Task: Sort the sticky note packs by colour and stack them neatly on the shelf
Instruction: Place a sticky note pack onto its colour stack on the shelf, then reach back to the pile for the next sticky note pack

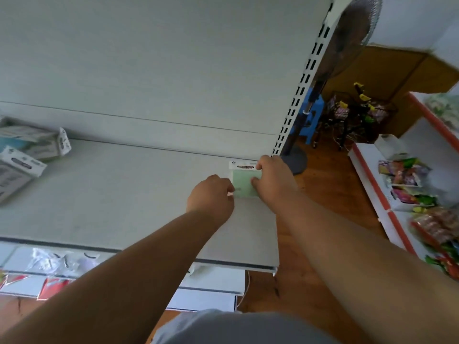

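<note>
Green pack (244, 181) lies at the shelf (124, 194) corner, pinched by your left hand (211, 197) and right hand (270, 181). It seems the first; other colours are not in view.

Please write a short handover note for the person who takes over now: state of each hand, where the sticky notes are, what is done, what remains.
Left hand: fingers curled at the left edge of the green sticky note pack, seemingly pinching it.
Right hand: grips the pack's right side, thumb on its face.
Pack: lies flat near the back right corner of the white shelf, by the slotted upright.
Done: one green pack, perhaps a small stack, is placed there.
Left: no other colours are in view; find them and stack each colour beside the green. White boxes occupy the shelf's left end.
</note>
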`<state>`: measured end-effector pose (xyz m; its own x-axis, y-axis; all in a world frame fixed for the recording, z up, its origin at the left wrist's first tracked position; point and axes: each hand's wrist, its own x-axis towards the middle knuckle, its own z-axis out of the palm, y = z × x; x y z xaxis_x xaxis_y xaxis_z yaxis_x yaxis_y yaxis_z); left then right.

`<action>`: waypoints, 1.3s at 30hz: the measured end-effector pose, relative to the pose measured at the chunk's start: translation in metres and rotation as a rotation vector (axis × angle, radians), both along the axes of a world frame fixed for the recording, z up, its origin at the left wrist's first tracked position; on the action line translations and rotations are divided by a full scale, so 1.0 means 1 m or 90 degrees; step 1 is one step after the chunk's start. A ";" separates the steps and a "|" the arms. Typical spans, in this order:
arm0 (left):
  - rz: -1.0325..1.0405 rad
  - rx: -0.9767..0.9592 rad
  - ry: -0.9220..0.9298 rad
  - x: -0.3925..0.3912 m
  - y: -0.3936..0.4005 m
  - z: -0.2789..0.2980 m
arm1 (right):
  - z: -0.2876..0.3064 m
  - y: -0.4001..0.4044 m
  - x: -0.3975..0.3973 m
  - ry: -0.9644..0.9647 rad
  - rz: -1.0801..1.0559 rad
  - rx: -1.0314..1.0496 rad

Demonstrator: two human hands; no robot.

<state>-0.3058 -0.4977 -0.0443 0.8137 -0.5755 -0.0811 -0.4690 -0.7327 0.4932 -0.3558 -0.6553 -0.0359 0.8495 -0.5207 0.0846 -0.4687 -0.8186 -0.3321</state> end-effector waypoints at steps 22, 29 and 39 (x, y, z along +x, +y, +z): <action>0.326 -0.043 -0.093 0.162 0.353 0.016 | 0.010 0.344 0.190 0.003 0.222 0.314; 0.196 0.139 -0.161 0.191 0.383 0.005 | 0.004 0.396 0.251 0.059 0.070 0.495; 0.082 0.156 -0.247 0.217 0.388 0.024 | 0.008 0.385 0.246 -0.061 -0.096 0.775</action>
<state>-0.0892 -0.1100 -0.0206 0.8746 -0.4693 0.1217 -0.4814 -0.8702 0.1045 -0.1096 -0.2700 -0.0284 0.7912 -0.3955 -0.4664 -0.4636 0.1094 -0.8792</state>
